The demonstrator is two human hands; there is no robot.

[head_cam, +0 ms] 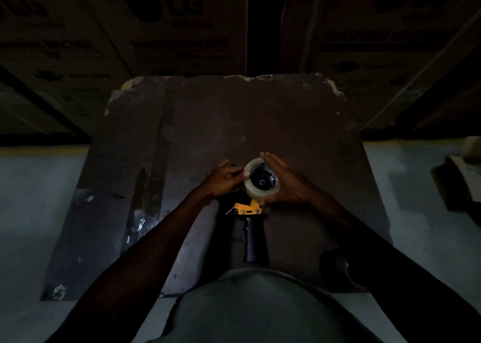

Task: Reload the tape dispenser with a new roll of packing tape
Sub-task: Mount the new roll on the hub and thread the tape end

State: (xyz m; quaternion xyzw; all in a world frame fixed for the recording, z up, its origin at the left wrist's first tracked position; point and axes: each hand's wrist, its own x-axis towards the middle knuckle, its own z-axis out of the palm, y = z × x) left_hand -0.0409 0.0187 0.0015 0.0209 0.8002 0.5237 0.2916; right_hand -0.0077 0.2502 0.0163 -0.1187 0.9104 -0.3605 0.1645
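Observation:
A clear packing tape roll (256, 191) sits on the black hub of a tape dispenser (248, 209) with a yellow frame. The dispenser lies on a dark worn board (234, 119), its black pistol handle (253, 241) pointing toward me. My right hand (286, 184) cups the roll's right side, fingers extended along its rim. On the roll's left edge, my left hand (223, 178) pinches with its fingertips. The dispenser's front end is hidden under the hands and the roll.
Large printed cardboard boxes (169, 30) stand behind the board. A dark roll-like object (338, 262) lies on the board near my right forearm. Crumpled clear film (138, 225) lies at the board's left. Cardboard pieces (460, 176) rest on the grey floor at right.

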